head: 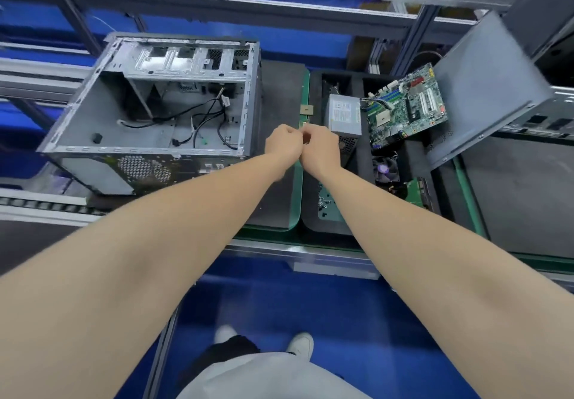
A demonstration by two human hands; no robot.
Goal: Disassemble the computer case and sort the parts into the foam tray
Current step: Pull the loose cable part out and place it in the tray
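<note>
so the grey metal computer case (93,112) is lying on its side on the left with the open face up. it's pretty much gutted, just some loose black cables (202,122) sprawled across the floor of it. it sits on a flat black foam mat (279,94).

right next to that is the black foam tray (316,224), and it's got parts in it: a grey boxy power supply (343,115) at the left, a green motherboard (410,106) propped at a tilt just beside it, and a black-framed cooler fan (386,170) in a pocket nearer the person. there's a green card (416,192) just right of the fan and a scatter of small screws (324,199) in the near left pocket. a grey sheet-metal side panel (484,88) leans tilted at the tray's far right.

the left hand (284,145) and right hand (321,150) are pressed together over the seam between mat and tray, close to the power supply. both have their fingers curled in. honestly can't tell whether they're pinching something tiny between them or just clenched.
</note>
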